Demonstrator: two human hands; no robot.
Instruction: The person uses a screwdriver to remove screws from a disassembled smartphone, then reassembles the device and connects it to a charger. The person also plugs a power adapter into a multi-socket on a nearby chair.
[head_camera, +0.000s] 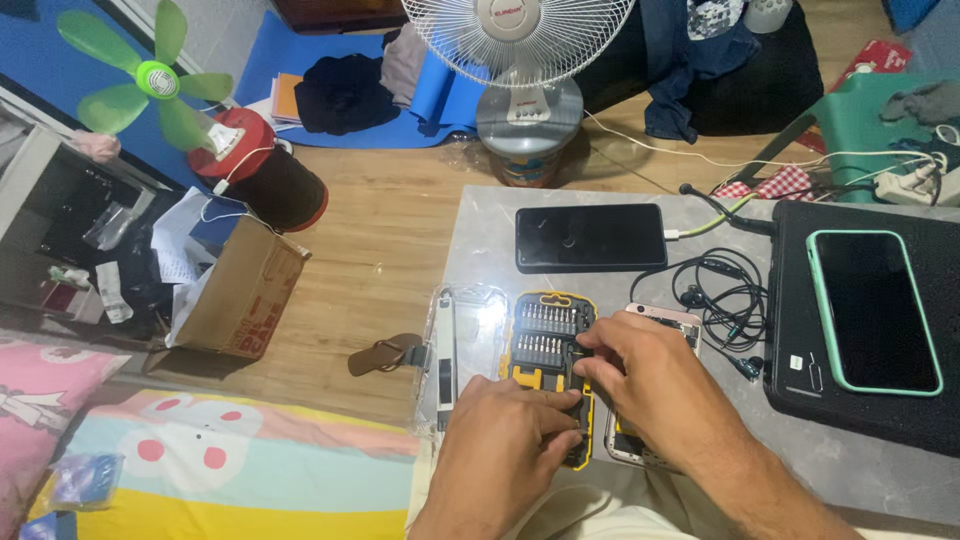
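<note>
A yellow and black screwdriver bit set (545, 340) lies open on the grey table (480, 240), its clear lid (465, 340) folded out to the left. My left hand (510, 440) presses on the lower end of the set with bent fingers. My right hand (650, 385) reaches across from the right, fingertips on the black middle strip of the set. Under my right hand lies a pink-edged phone (665, 320), mostly hidden. Whether either hand pinches a bit or tool is hidden by the fingers.
A black phone (590, 237) lies farther back, plugged to a green cable. Black earphones (725, 300) coil at the right beside a black case (790, 330) carrying a green-cased phone (872, 310). A white fan (520, 60), cardboard box (240, 295) and sandal (385, 355) sit on the wooden floor.
</note>
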